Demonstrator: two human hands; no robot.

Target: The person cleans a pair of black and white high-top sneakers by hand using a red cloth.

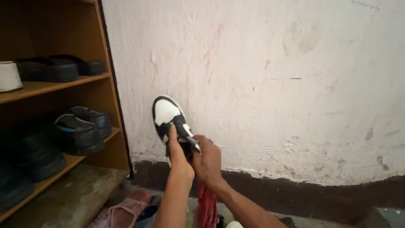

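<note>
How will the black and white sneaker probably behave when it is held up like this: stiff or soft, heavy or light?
The sneaker probably stays fairly stiff: it keeps its shape with the toe pointing up. It seems light for its size, since the left hand and the right hand hold it raised by its lower part alone. Its loose lace may dangle.

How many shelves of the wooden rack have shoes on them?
3 at least: the upper shelf holds black sandals, the middle shelf black shoes, and dark shoes sit lower left. More may be hidden beyond the frame.
</note>
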